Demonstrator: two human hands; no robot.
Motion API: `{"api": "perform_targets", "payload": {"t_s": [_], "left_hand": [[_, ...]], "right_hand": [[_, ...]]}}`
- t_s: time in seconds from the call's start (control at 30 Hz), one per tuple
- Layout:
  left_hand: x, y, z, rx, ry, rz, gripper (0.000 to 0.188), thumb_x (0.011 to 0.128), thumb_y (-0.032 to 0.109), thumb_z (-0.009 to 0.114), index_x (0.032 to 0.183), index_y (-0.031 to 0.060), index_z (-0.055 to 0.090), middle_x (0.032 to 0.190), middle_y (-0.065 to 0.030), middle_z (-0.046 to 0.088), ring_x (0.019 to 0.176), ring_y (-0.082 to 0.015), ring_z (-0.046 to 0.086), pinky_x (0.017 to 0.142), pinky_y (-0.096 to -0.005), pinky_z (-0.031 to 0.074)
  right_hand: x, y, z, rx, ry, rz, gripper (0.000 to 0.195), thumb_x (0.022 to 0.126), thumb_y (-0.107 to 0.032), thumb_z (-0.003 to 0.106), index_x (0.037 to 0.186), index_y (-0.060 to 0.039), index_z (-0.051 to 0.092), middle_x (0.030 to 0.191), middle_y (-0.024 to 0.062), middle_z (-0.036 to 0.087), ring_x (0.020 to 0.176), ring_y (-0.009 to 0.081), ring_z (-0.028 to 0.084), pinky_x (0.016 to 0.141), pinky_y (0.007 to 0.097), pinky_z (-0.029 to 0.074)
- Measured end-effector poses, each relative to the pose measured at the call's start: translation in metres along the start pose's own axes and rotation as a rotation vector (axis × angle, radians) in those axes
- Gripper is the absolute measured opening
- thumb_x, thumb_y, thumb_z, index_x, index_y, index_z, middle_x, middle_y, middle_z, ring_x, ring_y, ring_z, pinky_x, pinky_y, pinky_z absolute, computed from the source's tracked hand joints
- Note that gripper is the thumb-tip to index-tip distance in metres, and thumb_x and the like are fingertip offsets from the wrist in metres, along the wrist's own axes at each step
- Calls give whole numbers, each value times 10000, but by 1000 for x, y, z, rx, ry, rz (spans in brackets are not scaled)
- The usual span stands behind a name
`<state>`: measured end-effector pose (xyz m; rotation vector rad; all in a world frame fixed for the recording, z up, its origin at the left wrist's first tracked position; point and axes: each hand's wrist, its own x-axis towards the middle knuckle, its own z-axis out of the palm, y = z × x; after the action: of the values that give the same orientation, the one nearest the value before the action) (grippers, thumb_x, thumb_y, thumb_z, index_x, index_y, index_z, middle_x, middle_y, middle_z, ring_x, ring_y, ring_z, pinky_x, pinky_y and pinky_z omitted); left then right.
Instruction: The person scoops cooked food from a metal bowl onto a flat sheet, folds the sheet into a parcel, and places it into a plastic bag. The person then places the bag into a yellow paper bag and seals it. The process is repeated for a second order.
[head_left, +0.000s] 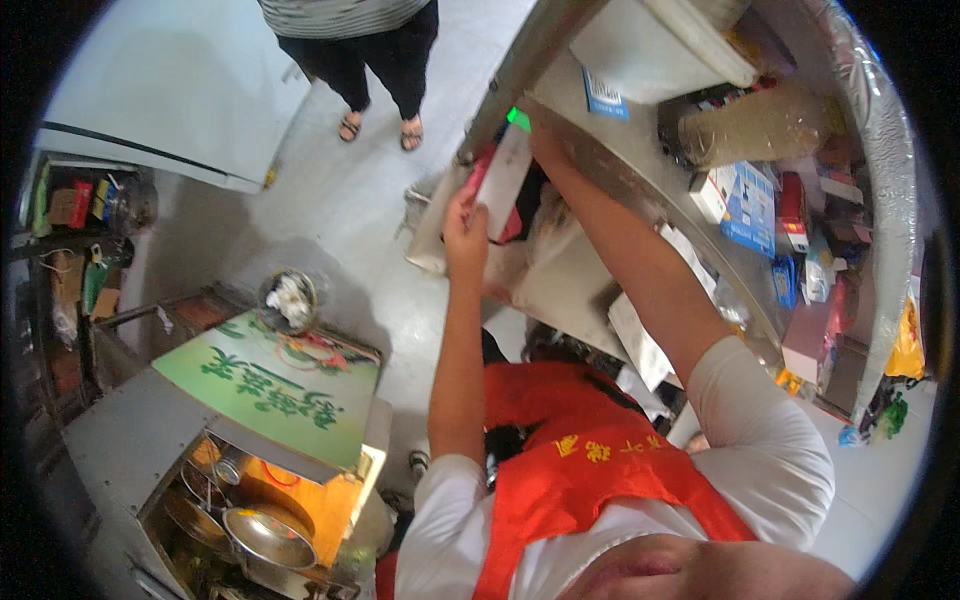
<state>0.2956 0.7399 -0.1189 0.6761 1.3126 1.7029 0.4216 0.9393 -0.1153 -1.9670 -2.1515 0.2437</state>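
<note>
My left hand (466, 225) grips the near end of a long white flat object (504, 171), perhaps a carton or board, with the thumb on top. A bright green patch (518, 118) marks its far end. My right hand (546, 142) is beside that far end; its fingers are blurred and partly hidden, so I cannot tell its grip. Under the white object, a pinkish-red item (513, 225) shows along both sides, next to something dark. Both hands are over the left end of a worn counter (570, 277).
A shelf (637, 142) on the right holds boxes, including a blue-and-white box (750, 210), and a large plastic container (754, 127). Another person (360, 60) stands ahead. At lower left, a cabinet holds a metal bowl (270, 536); a bin (289, 301) contains crumpled white paper.
</note>
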Motion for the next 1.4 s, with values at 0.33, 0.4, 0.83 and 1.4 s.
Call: {"api": "perform_targets", "payload": {"t_s": [0.33, 0.4, 0.83, 1.4], "left_hand": [[-57, 86, -62, 1, -179, -130, 300, 860, -18, 555, 1155, -54, 595, 1082, -87, 640, 998, -171, 606, 885, -286, 469], [-67, 125, -78, 262, -204, -235, 263, 872, 25, 601, 1123, -54, 611, 1075, -83, 653, 1014, -159, 598, 893, -294, 469], [-96, 165, 57, 528, -241, 259, 393, 986, 306, 507, 1148, -51, 534, 1039, -157, 552, 880, -240, 539, 784, -388, 473], [-151, -77, 302, 567, -626, -210, 168, 909, 187, 612, 990, 40, 605, 926, -28, 618, 913, -176, 576, 729, -324, 474]], "right_hand": [[-161, 43, -64, 784, 41, 51, 498, 939, -182, 549, 1381, 0, 411, 1128, 241, 591, 962, 294, 614, 797, 410, 489], [-231, 67, -97, 774, -225, 211, 505, 914, -98, 555, 1388, -11, 405, 1159, 241, 554, 945, 237, 608, 764, 353, 502], [-377, 198, -178, 905, 267, 342, 480, 891, -82, 539, 1360, -83, 439, 1236, 136, 533, 921, 270, 607, 800, 366, 500], [-461, 395, -208, -49, 718, 900, 992, 730, -400, 769, 1491, -57, 232, 1435, 222, 341, 1311, 405, 326, 1080, 552, 240]]}}
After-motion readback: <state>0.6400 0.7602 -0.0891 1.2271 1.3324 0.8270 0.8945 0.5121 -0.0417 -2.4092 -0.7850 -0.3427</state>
